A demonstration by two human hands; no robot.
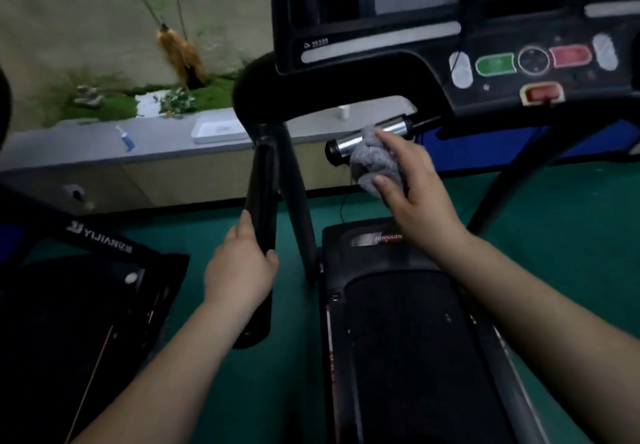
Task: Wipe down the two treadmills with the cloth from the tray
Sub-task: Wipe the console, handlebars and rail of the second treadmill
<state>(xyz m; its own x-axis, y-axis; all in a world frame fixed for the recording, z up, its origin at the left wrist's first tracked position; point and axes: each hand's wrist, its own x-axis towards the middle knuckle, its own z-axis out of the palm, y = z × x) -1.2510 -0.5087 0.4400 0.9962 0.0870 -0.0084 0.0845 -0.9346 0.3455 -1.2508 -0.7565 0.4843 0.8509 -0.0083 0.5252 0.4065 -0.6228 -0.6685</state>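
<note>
A: What is held by the hands?

B: The grey cloth (375,159) is gripped by the right hand (415,194), thumb under and fingers over, and is pressed round the chrome grip (370,138) at centre frame. The black upright (263,201) just left of it is clasped by the left hand (242,267), fingers curled round; nothing else is held there.

A: How does the grip lie?

B: Its long axis is seen running from lower left to upper right, with the capped end at the left and the other end joined under the console (519,62). The cloth is wrapped near the middle, so bare metal is left on both sides. The right hand is plainly the nearer one; the stroke would be judged to run along that axis.

A: And the treadmills?

B: One treadmill (415,339) is seen underfoot, lower centre right. The second treadmill (86,305) is found at lower left, well apart from the cloth.

A: The tray?

B: The white tray (221,130) is seen on the tabletop (69,145), left of centre, with a blue bottle (126,138) further left.
</note>
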